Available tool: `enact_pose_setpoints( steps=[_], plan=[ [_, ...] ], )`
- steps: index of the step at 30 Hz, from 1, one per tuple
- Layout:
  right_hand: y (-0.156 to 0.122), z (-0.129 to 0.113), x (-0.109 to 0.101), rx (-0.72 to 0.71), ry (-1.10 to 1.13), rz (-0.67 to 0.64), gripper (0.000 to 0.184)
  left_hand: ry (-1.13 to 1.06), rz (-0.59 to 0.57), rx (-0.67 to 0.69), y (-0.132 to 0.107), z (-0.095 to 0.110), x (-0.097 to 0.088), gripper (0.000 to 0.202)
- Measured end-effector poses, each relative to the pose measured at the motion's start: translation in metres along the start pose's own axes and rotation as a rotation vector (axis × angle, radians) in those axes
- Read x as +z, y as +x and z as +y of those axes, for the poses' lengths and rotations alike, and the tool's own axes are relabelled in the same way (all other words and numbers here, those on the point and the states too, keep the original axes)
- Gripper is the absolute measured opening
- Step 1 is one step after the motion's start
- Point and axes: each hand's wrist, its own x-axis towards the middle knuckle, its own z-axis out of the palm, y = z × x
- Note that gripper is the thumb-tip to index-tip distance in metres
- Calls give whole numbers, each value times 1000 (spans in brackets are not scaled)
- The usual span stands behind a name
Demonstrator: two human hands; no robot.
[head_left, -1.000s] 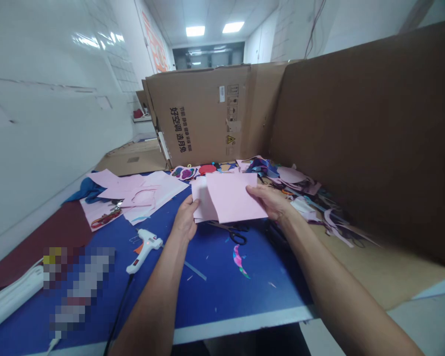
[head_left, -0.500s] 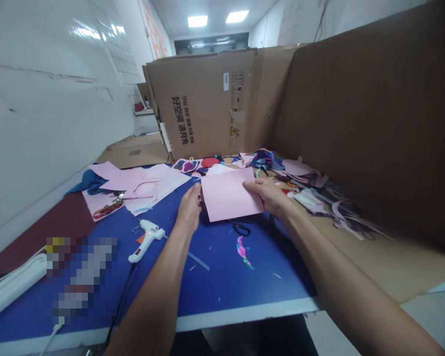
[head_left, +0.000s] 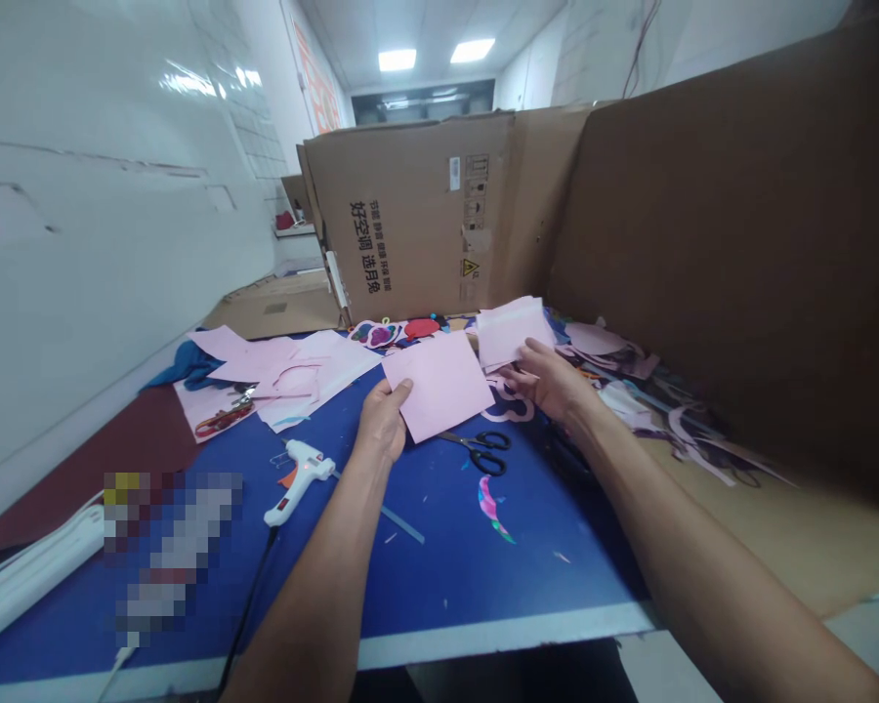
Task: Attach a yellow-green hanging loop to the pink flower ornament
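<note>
My left hand pinches the near left corner of a pink paper sheet held just above the blue table. My right hand grips a second, smaller stack of pink paper, lifted to the right of the first sheet. Black-handled scissors lie on the table below and between the two hands. A pink cut-out shape lies by my right wrist.
A white glue gun with a black cord lies left of my left forearm. More pink sheets and paper scraps litter the back. Cardboard walls enclose the back and right; a white wall stands left.
The papers held together have been split: my right hand carried a smaller stack up and right, while my left hand keeps the other sheet. The scissors beneath are now uncovered.
</note>
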Motion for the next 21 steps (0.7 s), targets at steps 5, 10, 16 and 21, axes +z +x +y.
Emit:
enact_pose_setpoints(
  steps=[5,10,16,21],
  plan=[
    [-11,5,9,36,-202,-38,47,-98,-2,-4,-3,3,2,21],
    [-21,17,25,112,-198,-241,38,-156,5,5,-5,5,4,25],
    [-21,13,24,3,-176,-264,37,-117,-25,14,-8,6,6,31],
    [-18,6,16,-108,-292,-279,36,29,-19,-69,-9,16,1,32]
  ],
)
